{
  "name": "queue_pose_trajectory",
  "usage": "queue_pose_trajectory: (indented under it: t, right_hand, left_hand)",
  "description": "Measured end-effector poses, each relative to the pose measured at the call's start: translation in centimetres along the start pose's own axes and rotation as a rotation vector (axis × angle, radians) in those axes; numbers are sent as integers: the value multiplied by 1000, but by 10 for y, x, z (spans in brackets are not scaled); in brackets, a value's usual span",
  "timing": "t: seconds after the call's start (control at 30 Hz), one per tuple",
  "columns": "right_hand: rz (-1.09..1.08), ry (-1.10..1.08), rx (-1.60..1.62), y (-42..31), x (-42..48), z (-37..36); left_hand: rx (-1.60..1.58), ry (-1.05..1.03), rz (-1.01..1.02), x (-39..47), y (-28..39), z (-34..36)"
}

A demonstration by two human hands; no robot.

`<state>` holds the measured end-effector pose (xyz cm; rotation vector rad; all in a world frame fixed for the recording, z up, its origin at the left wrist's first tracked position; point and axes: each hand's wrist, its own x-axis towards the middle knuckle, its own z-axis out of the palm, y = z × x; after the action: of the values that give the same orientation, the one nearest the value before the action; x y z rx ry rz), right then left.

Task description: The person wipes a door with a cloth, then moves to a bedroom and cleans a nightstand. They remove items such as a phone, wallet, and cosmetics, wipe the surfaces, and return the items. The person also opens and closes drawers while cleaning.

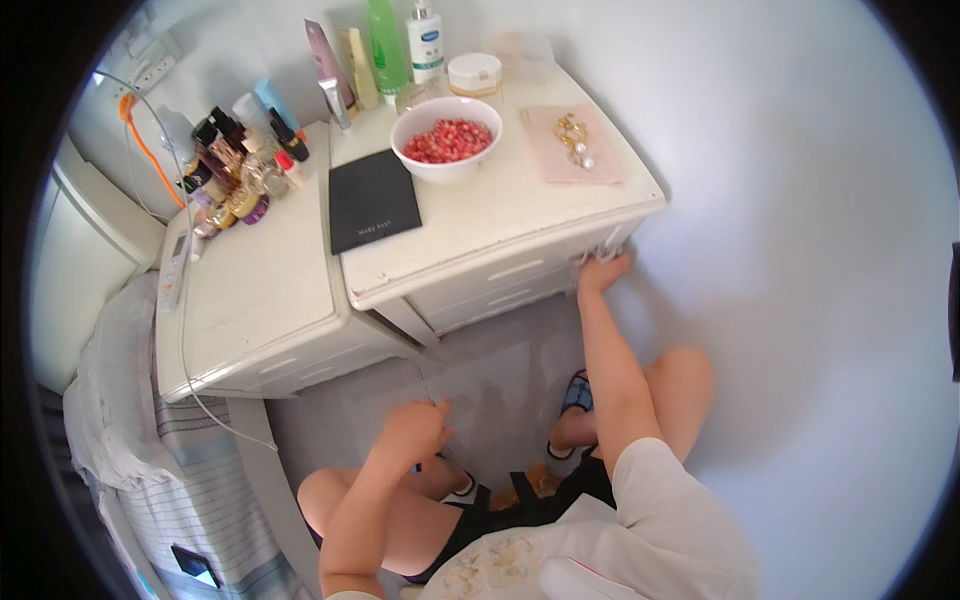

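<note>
My right hand [604,271] reaches to the right end of the white cabinet front [510,281], just below the top's edge, by some whitish looped items [600,253]; whether it grips them cannot be made out. My left hand [417,429] hangs above the grey floor near my left knee, fingers partly bent, with nothing seen in it. On the cabinet top a white bowl [446,171] holds red pomegranate seeds [448,141]. Left of it lies a flat black case [373,201]. Gold-coloured jewellery with pearls [576,141] rests on a pink cloth [544,165] at the right.
Bottles and a white-lidded jar [475,73] stand along the wall. A second white cabinet [262,300] at the left bears clustered cosmetics [240,169] and a remote control [174,274]. A pale cable [182,322] hangs over it. A bed [202,480] with a phone [196,566] is at lower left.
</note>
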<state>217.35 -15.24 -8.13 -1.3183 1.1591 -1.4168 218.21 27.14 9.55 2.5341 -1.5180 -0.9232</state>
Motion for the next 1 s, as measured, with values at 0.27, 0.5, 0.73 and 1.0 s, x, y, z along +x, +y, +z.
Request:
queue_pose_trajectory:
  t: [0.27, 0.5, 0.73, 1.0]
  right_hand:
    - [-14, -149, 224, -83, -73, -25]
    - [-1014, -448, -306, -244, -73, -17]
    - [-1136, -878, -346, -256, -122, -8]
    - [-1180, -692, -523, -254, -95, -7]
  left_hand:
    - [-41, 28, -31, -3, -8, 3]
    - [-31, -35, -3, 3, 5, 7]
    - [-68, 16, -57, -2, -4, 9]
    - [-92, -33, -95, -9, -7, 5]
